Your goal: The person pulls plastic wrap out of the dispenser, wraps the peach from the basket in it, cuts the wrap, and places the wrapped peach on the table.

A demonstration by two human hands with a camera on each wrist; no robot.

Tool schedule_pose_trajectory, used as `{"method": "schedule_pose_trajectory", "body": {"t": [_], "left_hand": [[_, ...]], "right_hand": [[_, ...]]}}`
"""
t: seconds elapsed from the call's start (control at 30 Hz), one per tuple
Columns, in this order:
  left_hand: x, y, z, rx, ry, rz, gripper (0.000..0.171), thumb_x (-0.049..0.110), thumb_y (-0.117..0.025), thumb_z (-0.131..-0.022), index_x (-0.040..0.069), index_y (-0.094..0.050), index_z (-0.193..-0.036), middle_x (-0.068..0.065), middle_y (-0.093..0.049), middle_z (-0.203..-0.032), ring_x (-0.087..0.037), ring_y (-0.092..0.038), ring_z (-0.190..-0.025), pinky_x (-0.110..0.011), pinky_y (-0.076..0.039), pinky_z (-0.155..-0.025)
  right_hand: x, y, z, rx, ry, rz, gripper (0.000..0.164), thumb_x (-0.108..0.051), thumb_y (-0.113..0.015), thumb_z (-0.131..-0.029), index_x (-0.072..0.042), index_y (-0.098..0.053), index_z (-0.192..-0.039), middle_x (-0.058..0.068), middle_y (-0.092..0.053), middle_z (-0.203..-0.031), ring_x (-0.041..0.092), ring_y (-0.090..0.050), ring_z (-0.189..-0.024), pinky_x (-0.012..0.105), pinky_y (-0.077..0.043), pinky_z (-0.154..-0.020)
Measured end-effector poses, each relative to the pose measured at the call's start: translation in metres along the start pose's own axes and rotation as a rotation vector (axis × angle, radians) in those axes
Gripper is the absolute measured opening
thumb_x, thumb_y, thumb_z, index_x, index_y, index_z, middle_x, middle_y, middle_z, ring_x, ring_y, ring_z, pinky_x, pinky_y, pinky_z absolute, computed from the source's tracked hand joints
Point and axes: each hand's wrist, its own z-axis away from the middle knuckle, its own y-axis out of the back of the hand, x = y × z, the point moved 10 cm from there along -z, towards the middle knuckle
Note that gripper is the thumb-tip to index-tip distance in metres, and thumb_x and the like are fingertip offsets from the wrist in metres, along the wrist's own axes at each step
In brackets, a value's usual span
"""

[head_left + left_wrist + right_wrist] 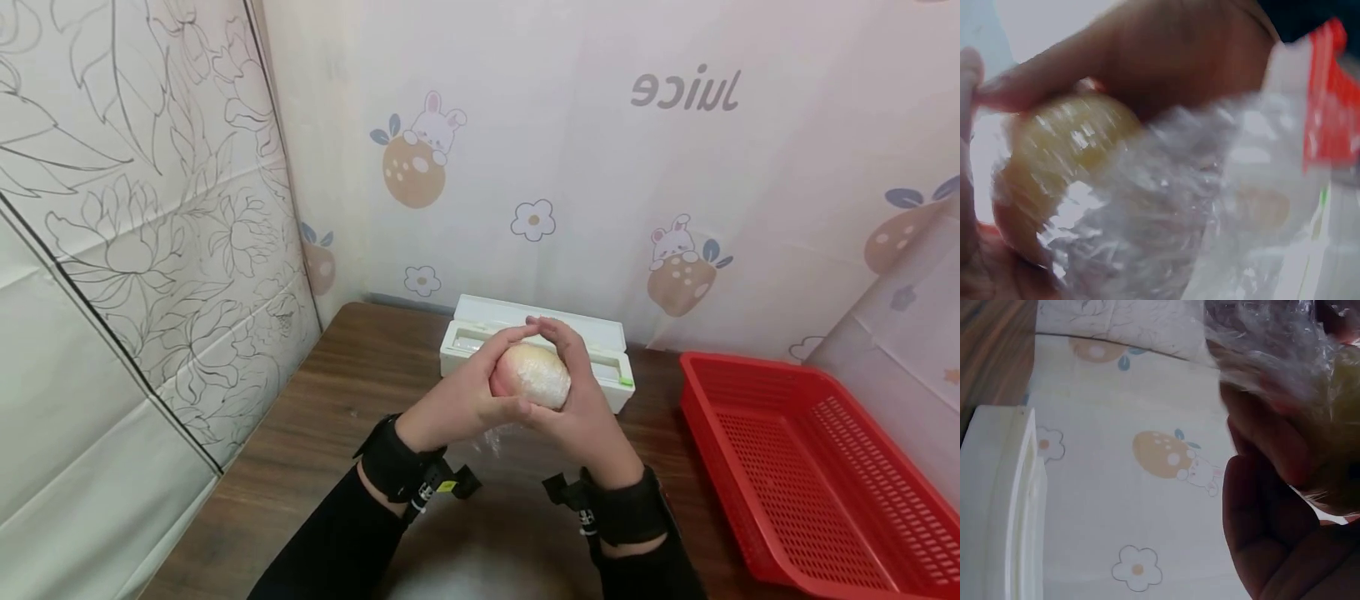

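Between both hands, a round yellow and pink fruit (536,377) is held above the table; its exact kind cannot be told. Clear cling film (1147,219) covers it, and a loose crumpled part hangs off below. My left hand (465,402) grips the fruit from the left, fingers curved over its far side. From the right, my right hand (588,408) curls round it, and the two hands meet at thumbs and fingertips. In the right wrist view, film (1266,344) bunches above the curled fingers. The left wrist view is blurred.
Behind the hands stands a long white cling film box (618,387), its lid raised, with a small green piece at the right end. A red plastic basket (738,467) sits at the right of the brown wooden table (300,467). Printed curtains (480,167) hang behind and left.
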Motion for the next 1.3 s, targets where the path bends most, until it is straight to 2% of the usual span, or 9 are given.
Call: {"method": "schedule_pose_trajectory", "body": {"t": [0.13, 0.2, 0.33, 0.5, 0.6, 0.7, 0.93, 1.17, 1.3], "left_hand": [[-0.008, 0.001, 0.0, -0.037, 0.054, 0.111, 0.107, 0.079, -0.081, -0.073, 0.023, -0.04, -0.154, -0.008, -0.051, -0.144, -0.024, -0.058, -0.12, -0.036, -0.06, -0.092], [-0.01, 0.004, -0.001, -0.015, 0.067, 0.251, 0.098, 0.068, -0.084, -0.08, 0.019, -0.04, -0.152, -0.01, -0.052, -0.14, -0.024, -0.061, -0.117, -0.039, -0.061, -0.093], [-0.01, 0.01, -0.004, 0.032, 0.044, 0.59, 0.094, 0.065, -0.082, -0.085, 0.013, -0.039, -0.15, -0.013, -0.056, -0.132, -0.026, -0.072, -0.107, -0.043, -0.063, -0.094], [-0.012, 0.007, -0.004, 0.031, 0.087, 0.832, 0.088, 0.078, -0.061, -0.092, 0.018, -0.04, -0.152, -0.012, -0.061, -0.132, -0.025, -0.071, -0.116, -0.04, -0.06, -0.099], [-0.017, 0.0, -0.001, 0.03, 0.182, 0.834, 0.079, 0.078, -0.041, -0.101, 0.022, -0.035, -0.157, -0.011, -0.056, -0.141, -0.023, -0.061, -0.129, -0.041, -0.051, -0.108], [-0.022, -0.009, 0.0, 0.031, 0.227, 0.773, 0.073, 0.071, -0.034, -0.107, 0.019, -0.034, -0.159, -0.008, -0.05, -0.145, -0.021, -0.054, -0.131, -0.04, -0.047, -0.111], [-0.027, -0.027, -0.004, 0.048, 0.204, 0.801, 0.057, 0.057, -0.044, -0.11, 0.029, -0.033, -0.158, -0.003, -0.051, -0.14, -0.015, -0.057, -0.122, -0.028, -0.057, -0.097], [-0.027, -0.03, -0.007, 0.028, 0.205, 0.803, 0.048, 0.044, -0.041, -0.114, 0.025, -0.031, -0.156, -0.005, -0.048, -0.144, -0.017, -0.057, -0.123, -0.031, -0.059, -0.098], [-0.033, -0.029, -0.007, 0.036, 0.259, 0.736, 0.046, 0.046, -0.045, -0.113, 0.025, -0.033, -0.153, -0.004, -0.055, -0.128, -0.012, -0.061, -0.101, -0.026, -0.06, -0.082]], "right_hand": [[0.002, 0.002, -0.001, -0.055, -0.023, -0.062, 0.097, -0.068, -0.073, -0.091, -0.035, -0.023, -0.166, 0.008, -0.042, -0.166, 0.022, -0.054, -0.135, 0.027, -0.054, -0.094], [0.002, 0.01, -0.001, -0.009, -0.008, -0.105, 0.088, -0.071, -0.059, -0.097, -0.029, -0.025, -0.167, 0.013, -0.047, -0.161, 0.02, -0.062, -0.128, 0.025, -0.055, -0.094], [0.004, 0.029, 0.0, 0.115, 0.049, -0.011, 0.062, -0.021, -0.06, -0.108, -0.023, -0.036, -0.165, 0.01, -0.049, -0.158, 0.017, -0.067, -0.127, 0.026, -0.053, -0.1], [-0.012, 0.012, 0.002, 0.056, 0.273, 0.362, 0.113, 0.0, -0.09, -0.078, -0.017, -0.024, -0.169, 0.019, -0.023, -0.172, 0.037, -0.031, -0.158, 0.06, -0.045, -0.115], [-0.024, -0.001, 0.005, 0.082, 0.408, 0.451, 0.139, -0.007, -0.101, -0.066, -0.029, -0.013, -0.171, 0.021, -0.013, -0.174, 0.042, -0.02, -0.16, 0.065, -0.043, -0.114], [-0.035, -0.006, 0.01, 0.167, 0.508, 0.492, 0.137, -0.001, -0.097, -0.068, -0.043, -0.015, -0.169, 0.019, -0.018, -0.173, 0.045, -0.029, -0.152, 0.058, -0.043, -0.107], [-0.058, -0.009, 0.02, 0.248, 0.672, 0.534, 0.056, -0.005, -0.082, -0.08, -0.022, -0.074, -0.134, 0.021, -0.062, -0.147, 0.044, -0.054, -0.14, 0.054, -0.037, -0.108], [-0.06, -0.002, 0.02, 0.269, 0.69, 0.555, 0.05, -0.005, -0.086, -0.076, -0.02, -0.081, -0.123, 0.017, -0.072, -0.127, 0.043, -0.065, -0.119, 0.05, -0.048, -0.102], [-0.059, -0.002, 0.02, 0.27, 0.685, 0.605, 0.046, -0.018, -0.089, -0.077, -0.024, -0.081, -0.122, 0.016, -0.072, -0.119, 0.039, -0.063, -0.103, 0.049, -0.049, -0.09]]}}
